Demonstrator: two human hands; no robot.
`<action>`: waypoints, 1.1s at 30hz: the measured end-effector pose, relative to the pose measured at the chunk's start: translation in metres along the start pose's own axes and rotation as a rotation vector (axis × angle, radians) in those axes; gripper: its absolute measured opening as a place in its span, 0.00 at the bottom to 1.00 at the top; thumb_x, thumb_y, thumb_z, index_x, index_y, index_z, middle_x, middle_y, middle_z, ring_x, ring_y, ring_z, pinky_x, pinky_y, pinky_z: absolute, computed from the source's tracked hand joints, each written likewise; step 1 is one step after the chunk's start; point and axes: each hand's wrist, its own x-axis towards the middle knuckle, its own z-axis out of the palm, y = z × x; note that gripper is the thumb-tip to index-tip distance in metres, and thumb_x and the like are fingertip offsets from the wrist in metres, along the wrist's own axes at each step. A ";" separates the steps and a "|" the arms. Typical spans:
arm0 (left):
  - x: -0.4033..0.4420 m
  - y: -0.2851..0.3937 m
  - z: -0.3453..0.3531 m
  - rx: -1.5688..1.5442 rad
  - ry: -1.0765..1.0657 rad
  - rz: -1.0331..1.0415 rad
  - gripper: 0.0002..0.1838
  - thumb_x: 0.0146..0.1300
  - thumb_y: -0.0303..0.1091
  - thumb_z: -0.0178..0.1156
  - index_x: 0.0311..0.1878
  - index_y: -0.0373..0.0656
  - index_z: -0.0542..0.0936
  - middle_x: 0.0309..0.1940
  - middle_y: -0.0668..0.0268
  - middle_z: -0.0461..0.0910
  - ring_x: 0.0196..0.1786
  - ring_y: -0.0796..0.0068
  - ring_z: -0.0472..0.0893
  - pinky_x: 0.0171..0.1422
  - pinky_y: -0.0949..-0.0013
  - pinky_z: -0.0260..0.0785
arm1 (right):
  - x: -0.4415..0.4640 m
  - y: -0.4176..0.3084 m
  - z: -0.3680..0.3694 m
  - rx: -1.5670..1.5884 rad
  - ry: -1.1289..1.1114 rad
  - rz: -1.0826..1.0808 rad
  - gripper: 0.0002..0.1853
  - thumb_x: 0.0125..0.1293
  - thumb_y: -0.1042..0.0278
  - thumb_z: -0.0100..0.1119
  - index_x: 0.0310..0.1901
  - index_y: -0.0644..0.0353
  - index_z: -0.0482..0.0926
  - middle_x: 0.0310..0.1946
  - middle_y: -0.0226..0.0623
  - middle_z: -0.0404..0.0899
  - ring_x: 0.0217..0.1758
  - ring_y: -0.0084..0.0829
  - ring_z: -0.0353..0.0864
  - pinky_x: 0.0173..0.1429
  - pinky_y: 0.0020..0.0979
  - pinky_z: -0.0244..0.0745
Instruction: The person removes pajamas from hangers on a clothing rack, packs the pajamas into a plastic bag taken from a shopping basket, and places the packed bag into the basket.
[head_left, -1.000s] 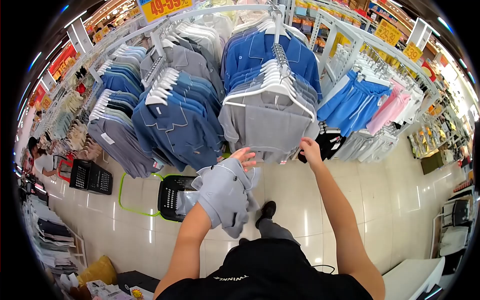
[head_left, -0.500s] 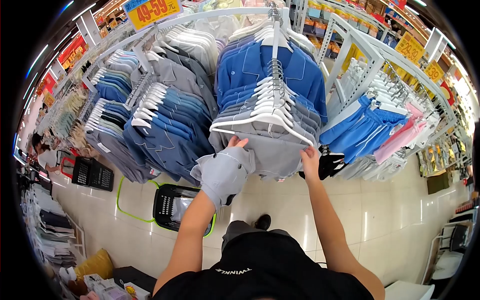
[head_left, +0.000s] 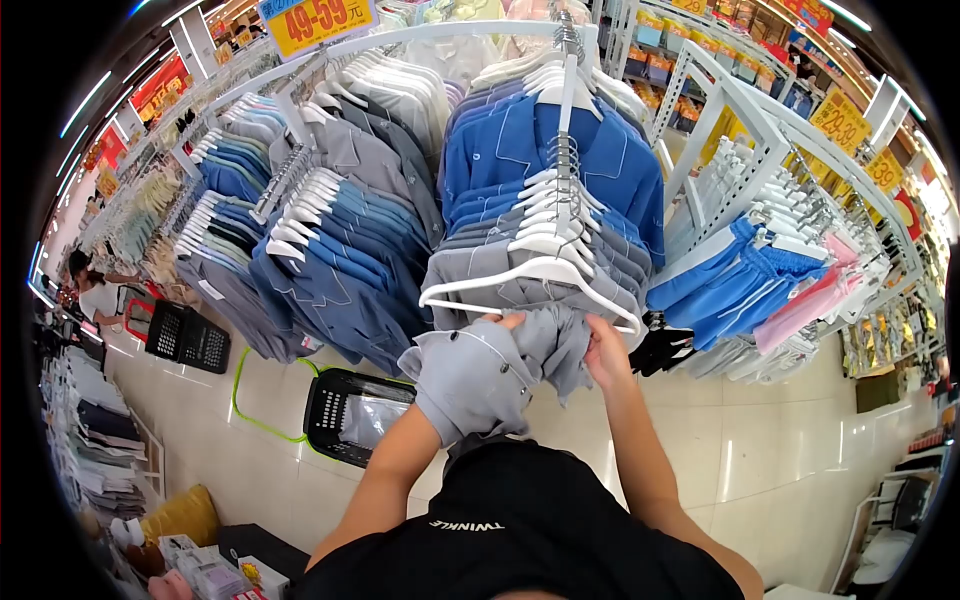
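In front of me a white hanger hangs at the near end of the middle rail. Bunched grey cloth, its garment kind unclear, lies below the hanger's bar between my hands. My right hand is closed on the right edge of this cloth, close to the hanger's right end. A light grey buttoned shirt drapes over my left forearm and covers most of my left hand. Only its fingertips show, closed on the grey cloth beside the bar.
Blue shirts and grey ones fill the middle rail, with dark blue shirts to the left. Blue shorts hang at right. A black basket with a green handle stands on the floor; a person is far left.
The grey cloth, spread flat below the hanger before, is now gathered between my hands. My right hand has moved slightly down and inward; the shirt-draped left hand has shifted right.
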 end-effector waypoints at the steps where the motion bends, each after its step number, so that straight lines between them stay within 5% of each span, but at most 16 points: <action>1: 0.000 0.012 -0.009 0.036 -0.012 0.031 0.32 0.55 0.34 0.64 0.66 0.43 0.71 0.54 0.56 0.73 0.52 0.57 0.75 0.56 0.64 0.68 | 0.000 0.003 0.002 -0.022 0.003 0.001 0.11 0.63 0.70 0.62 0.45 0.59 0.74 0.30 0.27 0.75 0.27 0.20 0.73 0.30 0.25 0.68; 7: -0.009 -0.019 0.004 0.081 -0.093 0.049 0.32 0.54 0.38 0.64 0.64 0.42 0.72 0.53 0.53 0.73 0.51 0.54 0.75 0.55 0.60 0.68 | -0.004 0.028 0.005 -0.417 -0.017 -0.119 0.10 0.61 0.73 0.63 0.41 0.55 0.73 0.26 0.24 0.72 0.22 0.17 0.69 0.23 0.20 0.61; 12: -0.025 -0.077 0.049 0.233 -0.026 0.108 0.32 0.54 0.40 0.64 0.63 0.41 0.72 0.54 0.52 0.72 0.52 0.54 0.75 0.56 0.60 0.68 | -0.005 0.037 -0.006 -0.350 0.059 -0.078 0.12 0.60 0.70 0.67 0.36 0.52 0.70 0.24 0.22 0.70 0.19 0.16 0.68 0.22 0.20 0.61; 15: -0.020 -0.062 0.039 0.115 -0.207 -0.099 0.33 0.55 0.40 0.63 0.65 0.40 0.70 0.56 0.50 0.71 0.56 0.52 0.73 0.59 0.59 0.67 | -0.015 0.035 -0.004 -0.327 0.021 -0.050 0.15 0.64 0.64 0.65 0.49 0.57 0.74 0.31 0.27 0.75 0.25 0.19 0.74 0.31 0.24 0.71; 16: -0.024 -0.057 0.038 0.180 -0.110 -0.074 0.33 0.56 0.40 0.63 0.66 0.40 0.70 0.57 0.49 0.70 0.57 0.50 0.72 0.60 0.59 0.67 | -0.014 0.036 -0.009 -0.314 -0.035 0.002 0.26 0.62 0.61 0.66 0.59 0.61 0.71 0.45 0.33 0.76 0.29 0.20 0.76 0.35 0.23 0.72; 22: -0.035 -0.072 0.067 -0.134 0.144 -0.152 0.31 0.59 0.33 0.61 0.67 0.42 0.68 0.63 0.49 0.64 0.62 0.50 0.69 0.65 0.62 0.64 | -0.019 0.041 0.003 -0.450 -0.207 0.081 0.19 0.66 0.62 0.62 0.55 0.60 0.76 0.40 0.28 0.79 0.35 0.19 0.76 0.41 0.23 0.72; 24: -0.045 -0.076 0.074 -0.022 0.097 -0.159 0.31 0.60 0.34 0.61 0.67 0.43 0.68 0.64 0.49 0.64 0.62 0.51 0.68 0.65 0.63 0.64 | -0.022 0.047 0.010 -0.488 -0.231 0.076 0.17 0.67 0.63 0.60 0.55 0.59 0.77 0.39 0.27 0.79 0.36 0.19 0.77 0.43 0.24 0.73; 29: -0.031 -0.052 0.068 -0.084 0.072 -0.022 0.26 0.63 0.35 0.61 0.64 0.43 0.71 0.57 0.52 0.71 0.56 0.57 0.74 0.58 0.65 0.67 | -0.030 0.064 0.017 -0.819 -0.443 -0.072 0.08 0.66 0.70 0.56 0.44 0.63 0.76 0.36 0.25 0.79 0.37 0.18 0.75 0.39 0.25 0.70; 31: -0.029 -0.074 0.082 -0.219 0.024 -0.052 0.24 0.64 0.34 0.60 0.63 0.43 0.72 0.54 0.53 0.72 0.54 0.57 0.75 0.57 0.65 0.68 | -0.048 0.048 0.031 -0.778 -0.496 -0.096 0.06 0.61 0.70 0.58 0.37 0.63 0.75 0.31 0.32 0.77 0.32 0.21 0.75 0.34 0.29 0.70; 33: -0.038 -0.092 0.091 -0.315 -0.025 -0.081 0.23 0.65 0.33 0.59 0.62 0.43 0.73 0.52 0.53 0.74 0.52 0.58 0.76 0.56 0.65 0.68 | -0.051 0.030 0.030 -1.207 -0.635 -0.479 0.05 0.57 0.78 0.55 0.36 0.65 0.76 0.35 0.36 0.79 0.35 0.30 0.78 0.39 0.30 0.72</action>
